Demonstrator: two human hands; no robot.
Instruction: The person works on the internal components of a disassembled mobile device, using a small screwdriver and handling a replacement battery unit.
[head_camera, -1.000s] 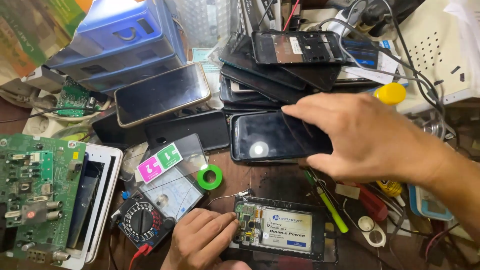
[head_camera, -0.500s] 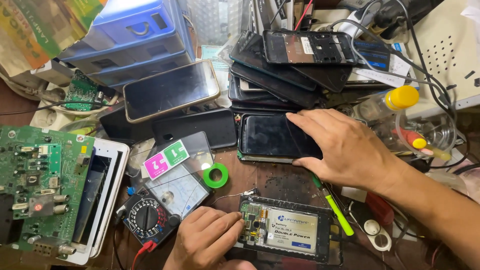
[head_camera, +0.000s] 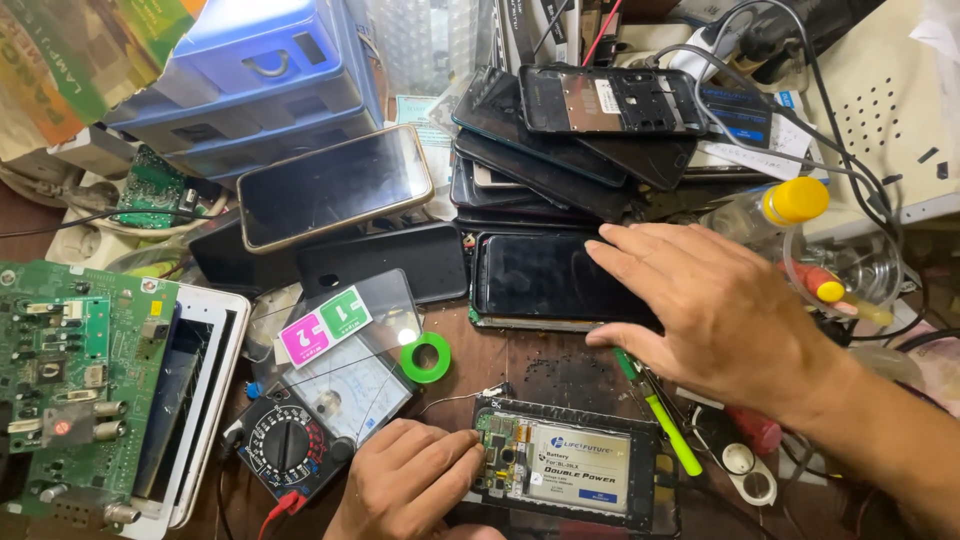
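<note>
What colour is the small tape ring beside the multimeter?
The tape ring is bright green, clearest in the head view.

Two hands in shot: the left hand and the right hand. One opened black phone with its white-labelled battery showing. One dark-screened black phone lying flat under the right hand. One gold-rimmed smartphone with a dark screen. One black analogue multimeter with a round dial. One small green roll of tape. One clear glass screen protector with one pink and one green tab. Two green circuit boards: a large one and a small one. One clear bottle with a yellow cap. One green-handled tool. The heap of stacked dark phones at the back is too overlapped to count.
</note>
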